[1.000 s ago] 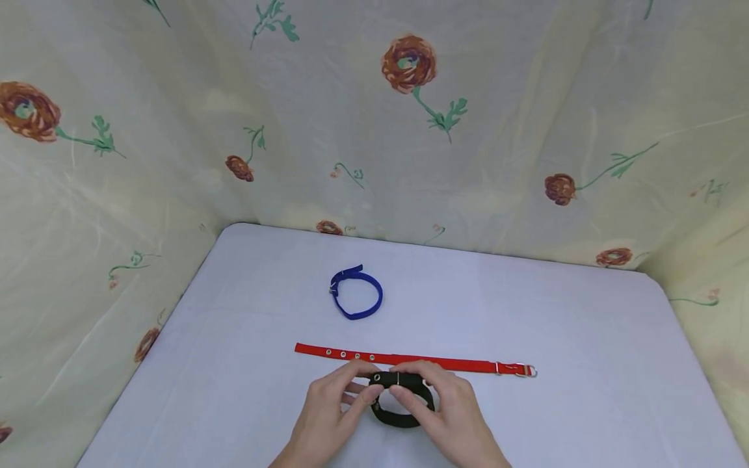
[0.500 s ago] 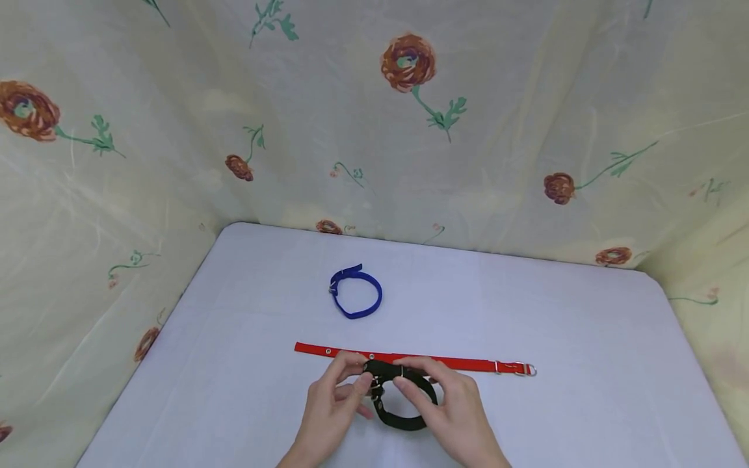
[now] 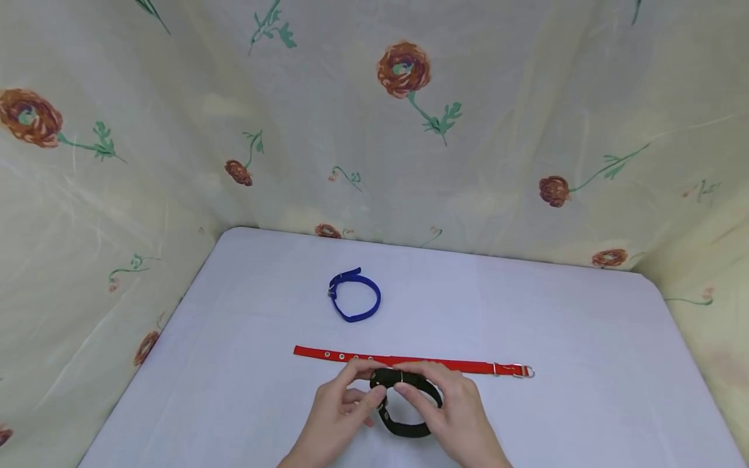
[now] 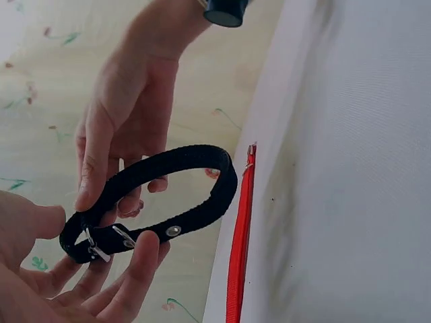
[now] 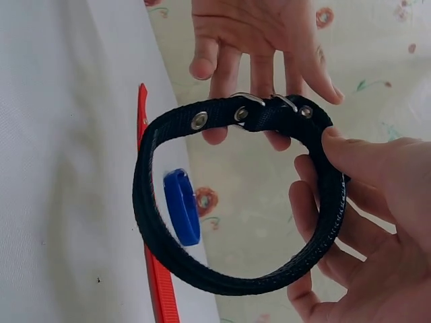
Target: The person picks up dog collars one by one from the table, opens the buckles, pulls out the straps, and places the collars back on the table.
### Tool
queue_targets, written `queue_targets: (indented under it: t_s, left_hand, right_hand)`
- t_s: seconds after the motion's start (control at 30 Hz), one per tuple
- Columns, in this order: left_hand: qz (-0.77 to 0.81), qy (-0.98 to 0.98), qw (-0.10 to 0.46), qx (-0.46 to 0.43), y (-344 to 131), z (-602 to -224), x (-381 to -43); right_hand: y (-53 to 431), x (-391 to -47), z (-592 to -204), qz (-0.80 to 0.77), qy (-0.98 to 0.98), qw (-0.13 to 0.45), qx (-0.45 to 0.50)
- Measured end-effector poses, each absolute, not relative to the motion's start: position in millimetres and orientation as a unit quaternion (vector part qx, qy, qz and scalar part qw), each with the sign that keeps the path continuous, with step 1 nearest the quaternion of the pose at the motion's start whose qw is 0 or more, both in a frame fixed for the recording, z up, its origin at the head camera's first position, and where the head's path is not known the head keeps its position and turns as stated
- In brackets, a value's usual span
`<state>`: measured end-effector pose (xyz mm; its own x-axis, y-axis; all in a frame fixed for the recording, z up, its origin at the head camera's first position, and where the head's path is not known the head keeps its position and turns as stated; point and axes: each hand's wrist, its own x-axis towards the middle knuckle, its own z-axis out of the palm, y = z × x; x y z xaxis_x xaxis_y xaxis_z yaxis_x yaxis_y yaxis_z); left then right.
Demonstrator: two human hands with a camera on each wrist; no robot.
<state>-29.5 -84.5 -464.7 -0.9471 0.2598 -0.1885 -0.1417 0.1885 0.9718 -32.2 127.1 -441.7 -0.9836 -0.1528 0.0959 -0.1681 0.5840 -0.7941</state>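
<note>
Matt woven black collar [image 5: 222, 283], shiny metal eyelet [image 5: 199, 120]

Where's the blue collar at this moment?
In the head view, the blue collar lies looped on the white table, slightly left of centre, beyond the red collar toward the floral backdrop.

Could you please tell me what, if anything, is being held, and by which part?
A looped black fabric collar: the right hand pinches its strap near the metal buckle; the left hand touches it there.
</note>
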Motion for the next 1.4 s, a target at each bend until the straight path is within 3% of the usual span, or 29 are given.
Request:
queue_targets:
  t_s: [0.3,0.67,0.83,1.4]
  left_hand:
    - [0.613,0.772,0.147,0.081,-85.0,-464.0,-29.9]
    - [0.650,0.744,0.148,0.042,-85.7,-462.4,-30.5]
    - [0.682,0.713,0.158,0.031,-87.5,-461.4,-29.0]
    - [0.668,0.728,0.156,0.026,-80.9,-463.0,-25.1]
  right_hand:
    - [126.9,-32.6,-444.9,0.445,-0.883,0.010,0.146]
    - [129.1,-35.1,-441.6,0.426,-0.896,0.029,0.122]
    - [132.3,-33.8,-437.5,0.427,-0.900,0.009,0.081]
    - [131.6,-31.3,-436.5,0.467,-0.880,0.001,0.090]
